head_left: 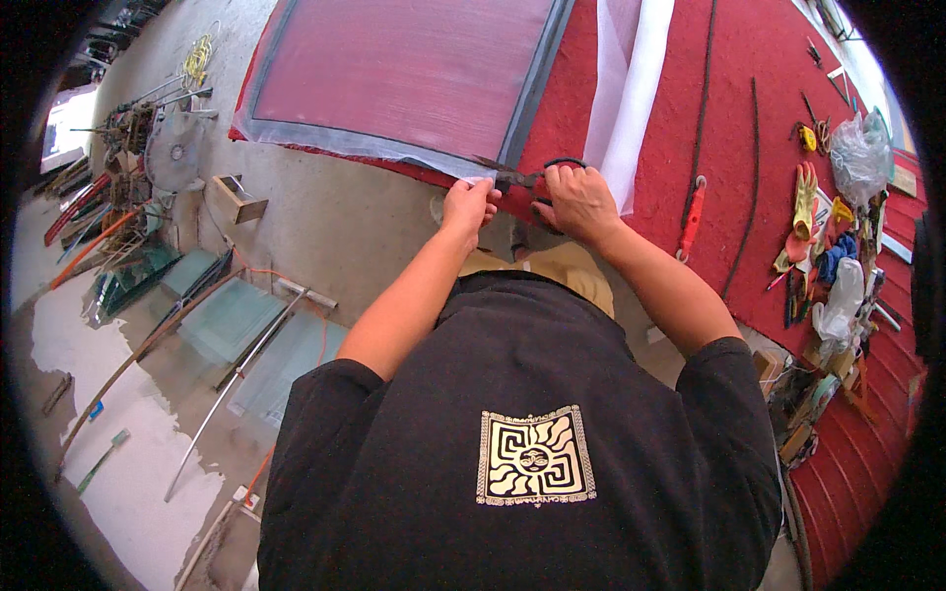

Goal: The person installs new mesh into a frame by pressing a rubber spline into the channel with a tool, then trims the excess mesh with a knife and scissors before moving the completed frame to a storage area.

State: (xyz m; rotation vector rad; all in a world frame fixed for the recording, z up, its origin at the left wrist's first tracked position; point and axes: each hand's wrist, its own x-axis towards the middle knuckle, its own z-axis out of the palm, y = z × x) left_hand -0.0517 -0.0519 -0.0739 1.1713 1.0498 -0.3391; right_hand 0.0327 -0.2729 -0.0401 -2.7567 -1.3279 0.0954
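Observation:
A dark-framed screen (534,94) with whitish mesh (394,59) stretched over it lies on the red-covered table. Loose mesh sticks out past its near edge. At the near right corner my left hand (467,210) is closed, pinching that mesh edge between thumb and fingers. Black-handled scissors (520,179) are gripped in my right hand (581,203), just right of the left one. Their blades point left across the corner, close to the pinched mesh. Whether the blades bite into the mesh is too small to tell.
Right of the frame lies a white mesh roll (631,108) on the red table cover (724,59). Farther right are a red-handled tool (694,219), dark cords (755,187), gloves (803,202) and a plastic bag (860,158). Glass sheets (232,317) and a wooden box (238,200) stand left.

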